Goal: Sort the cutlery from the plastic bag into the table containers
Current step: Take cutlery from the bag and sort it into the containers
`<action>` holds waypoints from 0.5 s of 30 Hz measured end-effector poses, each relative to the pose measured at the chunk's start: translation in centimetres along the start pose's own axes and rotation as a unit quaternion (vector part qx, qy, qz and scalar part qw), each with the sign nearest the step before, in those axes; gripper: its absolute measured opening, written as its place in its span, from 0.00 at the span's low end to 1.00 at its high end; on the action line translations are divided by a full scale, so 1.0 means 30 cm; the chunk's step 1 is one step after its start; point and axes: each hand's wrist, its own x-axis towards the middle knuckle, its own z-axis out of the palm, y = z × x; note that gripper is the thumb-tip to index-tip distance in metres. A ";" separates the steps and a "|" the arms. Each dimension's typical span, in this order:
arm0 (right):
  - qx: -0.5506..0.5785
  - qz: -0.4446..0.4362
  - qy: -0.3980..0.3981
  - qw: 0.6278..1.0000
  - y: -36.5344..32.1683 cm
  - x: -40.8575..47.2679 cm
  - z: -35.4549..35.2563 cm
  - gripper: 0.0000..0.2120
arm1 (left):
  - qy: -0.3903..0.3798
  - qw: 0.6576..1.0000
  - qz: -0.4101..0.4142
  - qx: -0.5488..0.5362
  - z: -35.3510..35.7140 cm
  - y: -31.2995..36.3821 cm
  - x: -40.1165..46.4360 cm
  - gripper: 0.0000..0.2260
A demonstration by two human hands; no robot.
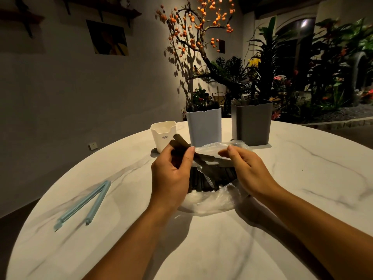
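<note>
Lying near the table's (302, 199) left edge, a pale blue bag clip (84, 203) is seen sprung open, well apart from the hands. Nearer the middle, a clear plastic bag (210, 201) rests on the marble-patterned top, dark cutlery (203, 178) visible inside it. A bundle of dark handles (180, 141) is gripped by the left hand (171, 174), fingers curled round it — the ends project above the knuckles. The bag's upper rim is pinched by the right hand (246, 168) between thumb and fingers. Just beyond the hands, three containers are ranged in a row: a small white container (163, 136) at left, a taller light blue container (203, 126) in the middle, a grey container (252, 122) at right, some utensils standing in it. Plants and an orange-fruited branch are noted behind.
</note>
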 end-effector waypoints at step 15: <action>0.210 0.096 -0.115 0.966 -0.058 -0.014 0.009 0.16 | 0.071 0.971 -0.156 -0.169 -0.019 -0.002 0.037 0.09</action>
